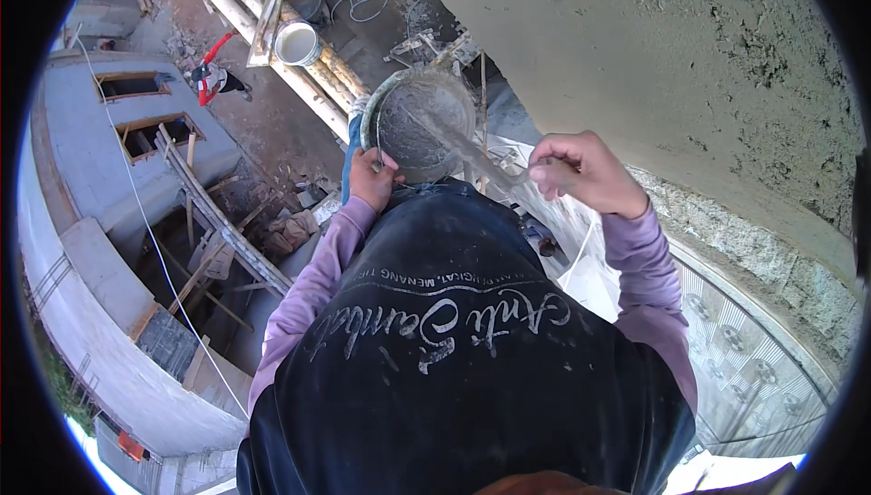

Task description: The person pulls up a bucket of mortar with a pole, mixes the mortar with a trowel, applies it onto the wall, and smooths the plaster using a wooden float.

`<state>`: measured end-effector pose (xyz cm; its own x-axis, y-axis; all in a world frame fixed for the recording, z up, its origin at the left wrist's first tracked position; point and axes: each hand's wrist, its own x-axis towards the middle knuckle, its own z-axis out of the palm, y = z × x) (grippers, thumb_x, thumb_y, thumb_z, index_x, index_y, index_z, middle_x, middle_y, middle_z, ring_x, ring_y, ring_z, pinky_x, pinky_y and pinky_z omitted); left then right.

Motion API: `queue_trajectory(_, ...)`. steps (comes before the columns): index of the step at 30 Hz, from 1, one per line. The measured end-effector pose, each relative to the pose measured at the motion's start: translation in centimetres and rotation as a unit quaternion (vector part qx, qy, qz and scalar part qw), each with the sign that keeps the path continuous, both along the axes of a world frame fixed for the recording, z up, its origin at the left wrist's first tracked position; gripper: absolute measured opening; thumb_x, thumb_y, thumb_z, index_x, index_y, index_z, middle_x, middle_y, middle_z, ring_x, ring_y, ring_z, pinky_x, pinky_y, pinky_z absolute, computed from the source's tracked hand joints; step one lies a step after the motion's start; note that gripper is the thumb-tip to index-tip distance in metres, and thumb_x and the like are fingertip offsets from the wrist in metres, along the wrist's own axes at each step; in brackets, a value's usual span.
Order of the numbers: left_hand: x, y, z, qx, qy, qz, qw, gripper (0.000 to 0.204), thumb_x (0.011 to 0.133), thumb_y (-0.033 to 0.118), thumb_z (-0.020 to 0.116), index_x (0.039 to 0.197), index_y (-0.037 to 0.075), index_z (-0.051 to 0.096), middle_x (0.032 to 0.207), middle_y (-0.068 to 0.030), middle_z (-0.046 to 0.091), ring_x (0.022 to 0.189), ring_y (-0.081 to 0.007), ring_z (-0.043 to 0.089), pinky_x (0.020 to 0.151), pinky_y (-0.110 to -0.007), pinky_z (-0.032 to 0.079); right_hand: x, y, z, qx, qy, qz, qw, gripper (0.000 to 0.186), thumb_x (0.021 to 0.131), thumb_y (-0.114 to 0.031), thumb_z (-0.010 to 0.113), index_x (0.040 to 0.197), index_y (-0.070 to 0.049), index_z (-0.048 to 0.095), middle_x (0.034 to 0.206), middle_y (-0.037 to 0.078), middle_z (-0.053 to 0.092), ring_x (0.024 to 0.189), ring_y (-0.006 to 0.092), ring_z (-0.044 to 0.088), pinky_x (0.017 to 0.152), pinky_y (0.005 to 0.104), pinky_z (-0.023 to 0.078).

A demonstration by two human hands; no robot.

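A round bucket (370, 114) of wet grey mortar (422, 137) sits in front of my body, at the upper middle of the view. My left hand (374, 181) is closed at the bucket's near left rim, its fingers pinching the edge. My right hand (585, 173) is raised to the right of the bucket, fingers curled around the end of a long, narrow, mortar-coated tool (472, 152). That tool slants leftward over the bucket, its far end at the mortar. It is blurred, and my fingers hide its grip.
A smooth grey plastered wall (590, 50) rises close on my right, rough toward its far side. Bamboo poles (313, 87) run at the upper left, with a white bucket (297, 44) on them. Far below, a person in red (210, 73) stands on the ground. Patterned panels (744, 350) lie lower right.
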<state>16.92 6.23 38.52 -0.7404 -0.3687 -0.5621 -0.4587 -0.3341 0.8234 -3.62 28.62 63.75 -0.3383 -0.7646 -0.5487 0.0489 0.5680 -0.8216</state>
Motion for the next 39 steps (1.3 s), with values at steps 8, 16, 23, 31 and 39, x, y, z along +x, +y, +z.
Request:
queue_trajectory(8,0.5,0.8,0.1,-0.036,-0.034,-0.025,0.998,0.013,0.076,-0.011,0.052,0.074,0.000,0.058,0.145,-0.0283,0.019,0.090,-0.0353,0.066,0.063,-0.032,0.061,-3.8,8.2,2.0,0.115,0.468,-0.357,0.800,0.023,0.096,-0.018,0.050,0.092,0.000,0.063,0.061,0.007,0.060,0.047,0.0096,0.054,0.040,0.0250,0.042)
queue_trajectory(16,-0.2,0.6,0.7,-0.022,-0.014,-0.025,0.999,0.014,0.076,-0.012,0.051,0.076,0.000,0.057,0.145,-0.0332,0.017,0.082,-0.0319,0.068,0.062,-0.031,0.061,3.8,4.0,-10.6,0.190,0.452,-0.093,0.866,0.025,0.077,-0.018,0.062,0.091,0.002,0.061,0.090,0.024,0.063,0.082,0.0402,0.063,0.074,0.0459,0.050)
queue_trajectory(23,-0.4,0.7,0.6,-0.060,-0.005,-0.059,0.996,0.011,0.078,-0.011,0.053,0.081,-0.002,0.059,0.145,-0.0289,0.023,0.084,-0.0313,0.068,0.063,-0.030,0.060,7.7,-2.1,-22.7,0.205,0.389,-0.036,0.898,0.025,0.078,-0.020,0.059,0.086,0.003,0.065,0.087,0.026,0.063,0.087,0.0408,0.063,0.080,0.0461,0.050)
queue_trajectory(31,0.1,-0.1,2.1,0.013,-0.010,0.013,1.000,0.008,0.078,-0.012,0.053,0.079,-0.004,0.056,0.120,-0.0164,0.043,0.077,-0.0249,0.066,0.062,-0.029,0.060,6.9,0.9,-24.5,0.049,0.335,-0.075,0.938,0.021,0.078,-0.016,0.060,0.093,-0.002,0.059,0.085,0.020,0.062,0.078,0.0381,0.061,0.069,0.0466,0.047)
queue_trajectory(39,3.4,-0.4,4.0,-0.007,-0.038,0.031,0.999,0.014,0.077,-0.014,0.052,0.071,-0.001,0.054,0.107,-0.0097,0.040,0.086,-0.0220,0.059,0.064,-0.029,0.060,0.2,-4.5,-19.5,0.012,0.475,-0.047,0.879,0.021,0.081,-0.019,0.064,0.092,-0.001,0.059,0.083,0.015,0.057,0.073,0.0379,0.060,0.060,0.0445,0.049)
